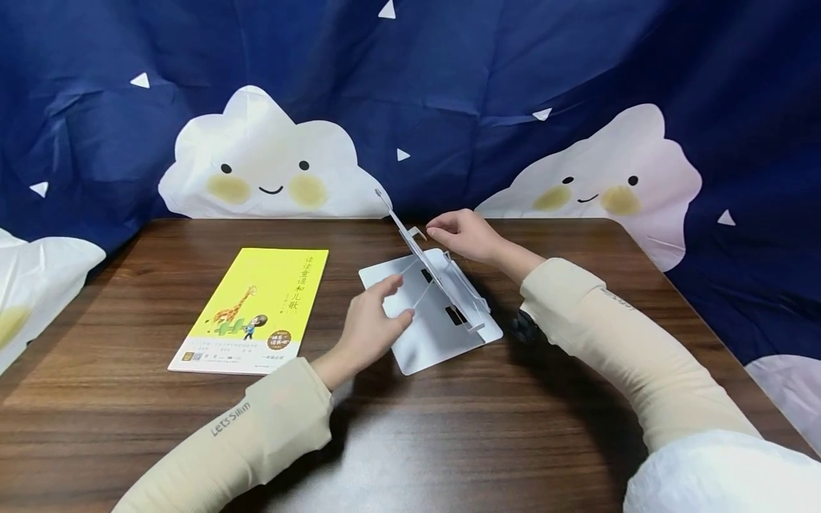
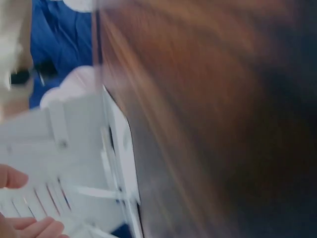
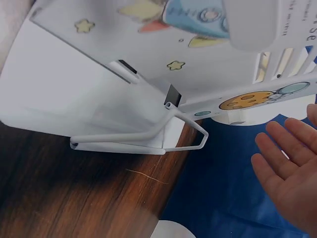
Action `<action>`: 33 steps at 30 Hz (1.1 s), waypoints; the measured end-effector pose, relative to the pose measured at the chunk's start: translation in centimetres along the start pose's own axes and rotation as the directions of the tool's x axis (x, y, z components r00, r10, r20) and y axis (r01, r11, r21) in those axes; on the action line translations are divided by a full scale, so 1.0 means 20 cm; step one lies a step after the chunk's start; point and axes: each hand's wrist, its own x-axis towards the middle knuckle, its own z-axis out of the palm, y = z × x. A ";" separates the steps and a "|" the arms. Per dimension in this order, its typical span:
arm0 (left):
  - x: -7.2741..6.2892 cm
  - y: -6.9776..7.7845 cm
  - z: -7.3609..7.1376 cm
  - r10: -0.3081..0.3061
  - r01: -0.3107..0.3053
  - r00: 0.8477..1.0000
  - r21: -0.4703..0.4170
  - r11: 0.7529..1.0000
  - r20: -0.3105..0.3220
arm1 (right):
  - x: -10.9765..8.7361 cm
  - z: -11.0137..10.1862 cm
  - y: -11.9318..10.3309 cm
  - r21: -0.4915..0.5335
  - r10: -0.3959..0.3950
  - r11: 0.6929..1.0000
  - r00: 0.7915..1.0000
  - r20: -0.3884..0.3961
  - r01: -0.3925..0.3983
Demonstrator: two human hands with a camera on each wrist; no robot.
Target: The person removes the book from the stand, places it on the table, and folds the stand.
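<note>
A white metal book stand rests on the table, its panel raised at a slant above the flat base. The panel's face carries cartoon planets and stars in the right wrist view. My left hand hovers at the stand's left, behind the panel, thumb and fingers spread apart; in the left wrist view slots show beside its fingertips. Near the panel's upper right side is my right hand, close to a small clip arm. Its fingers look extended and hold nothing in the right wrist view.
A yellow children's book with a giraffe on its cover lies flat to the left of the stand. The brown wooden table ends at a blue curtain printed with clouds. A white bent-wire support projects low from the stand.
</note>
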 end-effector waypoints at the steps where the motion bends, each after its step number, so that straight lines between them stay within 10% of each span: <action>1: 0.01 -0.02 -0.01 -0.008 0.008 1.000 0.004 1.000 0.002 | -0.01 -0.01 0.00 0.008 -0.003 1.000 1.000 -0.004 0.003; 15: 0.12 -0.18 -0.04 -0.022 -0.003 0.982 0.134 0.991 0.187 | -0.17 0.00 0.00 0.156 -0.032 0.987 0.995 -0.091 0.046; 33: 0.16 -0.30 0.01 -0.055 -0.003 0.939 0.169 0.986 0.339 | -0.37 0.07 -0.09 0.456 -0.086 0.876 0.982 -0.170 0.155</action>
